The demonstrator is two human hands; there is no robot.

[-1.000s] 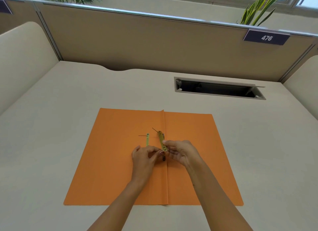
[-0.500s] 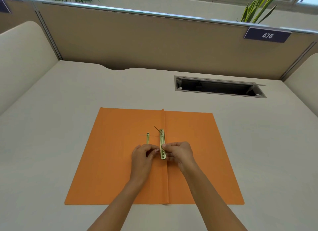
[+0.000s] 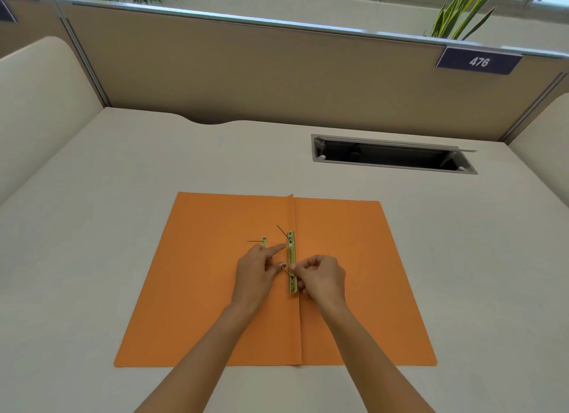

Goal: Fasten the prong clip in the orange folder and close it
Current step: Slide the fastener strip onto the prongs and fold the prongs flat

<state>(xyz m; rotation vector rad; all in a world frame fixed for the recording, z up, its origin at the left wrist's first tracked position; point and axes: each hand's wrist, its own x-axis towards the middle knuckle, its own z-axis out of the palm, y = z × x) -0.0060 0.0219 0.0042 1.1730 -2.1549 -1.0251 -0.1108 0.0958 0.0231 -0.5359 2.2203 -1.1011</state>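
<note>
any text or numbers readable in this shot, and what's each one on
"476" in white digits, on the dark nameplate fixed to the top rail of the cubicle partition, far right.
A second dark plate at the far left edge is cut off by the frame; nothing on it can be read.
No print shows on the orange folder, the brass prong clip or the desk.

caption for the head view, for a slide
Both hands, left hand and right hand, work the brass prong clip at the spine of the open orange folder on a desk.
</note>
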